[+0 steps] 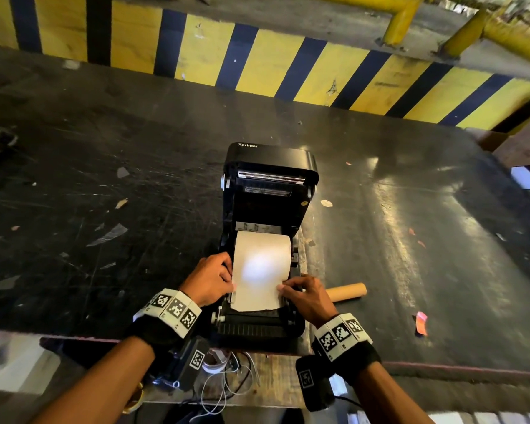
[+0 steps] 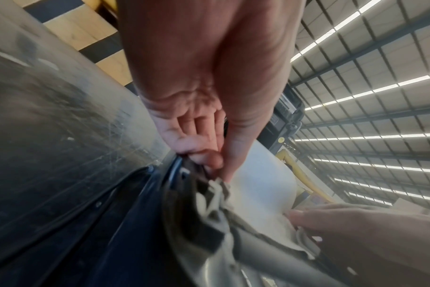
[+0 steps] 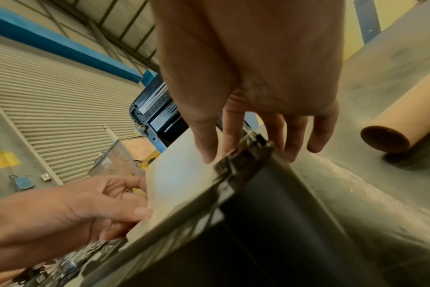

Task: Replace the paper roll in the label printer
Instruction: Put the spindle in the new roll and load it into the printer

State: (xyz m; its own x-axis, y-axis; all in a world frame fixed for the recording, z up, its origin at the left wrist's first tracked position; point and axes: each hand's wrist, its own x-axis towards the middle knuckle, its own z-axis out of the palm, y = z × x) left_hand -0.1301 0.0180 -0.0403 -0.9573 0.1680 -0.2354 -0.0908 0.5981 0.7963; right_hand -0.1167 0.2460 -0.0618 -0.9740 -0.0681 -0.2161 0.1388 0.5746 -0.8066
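Note:
The black label printer (image 1: 266, 191) stands on the table with its lid tilted up and back. A white paper roll (image 1: 262, 255) sits in its bay, and the loose end (image 1: 254, 298) is drawn forward over the front. My left hand (image 1: 231, 286) pinches the sheet's left edge; the left wrist view shows its thumb and fingertips (image 2: 218, 169) at that edge. My right hand (image 1: 283, 289) holds the right edge, thumb on the paper (image 3: 184, 174), fingers (image 3: 292, 147) down outside the printer's side wall. An empty cardboard core (image 1: 346, 292) lies just right of the printer.
The dark scratched table (image 1: 104, 194) carries small scraps and a pink slip (image 1: 421, 322) at the right. A yellow and black striped barrier (image 1: 257, 65) runs along its far side. Cables (image 1: 227, 384) and a tape roll (image 1: 214, 361) lie at the near edge.

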